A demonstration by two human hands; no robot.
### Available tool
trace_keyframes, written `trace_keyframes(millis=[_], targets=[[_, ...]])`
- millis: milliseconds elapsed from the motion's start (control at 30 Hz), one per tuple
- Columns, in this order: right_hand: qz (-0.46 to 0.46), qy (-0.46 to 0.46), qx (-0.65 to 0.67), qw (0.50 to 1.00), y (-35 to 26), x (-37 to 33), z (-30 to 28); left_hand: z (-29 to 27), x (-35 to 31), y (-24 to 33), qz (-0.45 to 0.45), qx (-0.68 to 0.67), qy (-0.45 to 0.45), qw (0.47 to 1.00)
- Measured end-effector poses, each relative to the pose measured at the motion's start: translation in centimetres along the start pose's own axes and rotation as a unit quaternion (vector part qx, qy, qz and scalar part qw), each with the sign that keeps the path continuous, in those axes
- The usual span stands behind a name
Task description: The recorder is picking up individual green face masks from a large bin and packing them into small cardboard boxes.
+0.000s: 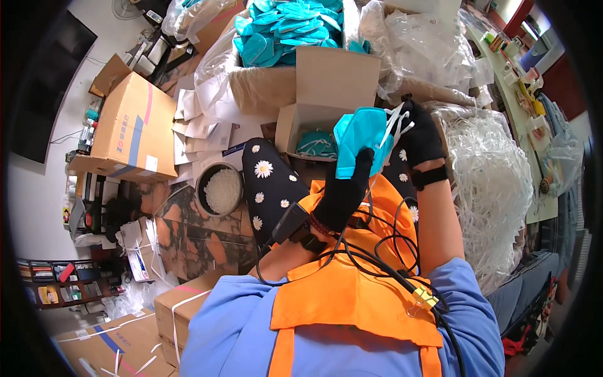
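Note:
A teal folded face mask [364,131] is in front of my chest, above my lap. My left hand [344,193], in a black glove, is closed on the mask's lower edge, thumb across its face. My right hand [422,133], also black-gloved, is closed on the mask's white ear loops [396,119] at its right side. Behind the mask an open small carton [336,78] has its lid flap raised. Inside it lie teal masks [316,143] with white loops.
Beyond is a plastic-lined box [260,91] heaped with teal masks [289,28]. White shredded strips [490,188] fill a bag at my right. A round bowl [200,191] of white bits stands left of my knee, near a large carton [129,129]. Black cables [377,254] cross my apron.

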State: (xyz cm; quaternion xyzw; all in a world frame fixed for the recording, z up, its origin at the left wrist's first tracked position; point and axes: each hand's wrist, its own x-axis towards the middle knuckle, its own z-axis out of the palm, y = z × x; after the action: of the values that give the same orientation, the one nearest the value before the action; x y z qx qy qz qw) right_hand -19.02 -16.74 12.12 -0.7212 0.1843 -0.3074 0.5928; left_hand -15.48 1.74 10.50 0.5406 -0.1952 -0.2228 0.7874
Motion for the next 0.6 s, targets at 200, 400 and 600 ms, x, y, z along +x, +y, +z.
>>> trace_keyframes(millis=[200,400,600], targets=[[0.033,-0.056,-0.045,0.997,-1.1,-0.1,-0.9,-1.0,0.1,0.3,-0.016,-0.058,-0.071,0.996],[0.057,-0.042,0.029,0.997,-1.0,-0.1,-0.9,-1.2,0.3,-0.9,-0.020,-0.085,-0.068,0.994],[0.088,-0.109,0.052,0.989,-0.1,-1.4,0.0,-4.2,3.6,1.7,-0.028,-0.095,-0.032,0.995]])
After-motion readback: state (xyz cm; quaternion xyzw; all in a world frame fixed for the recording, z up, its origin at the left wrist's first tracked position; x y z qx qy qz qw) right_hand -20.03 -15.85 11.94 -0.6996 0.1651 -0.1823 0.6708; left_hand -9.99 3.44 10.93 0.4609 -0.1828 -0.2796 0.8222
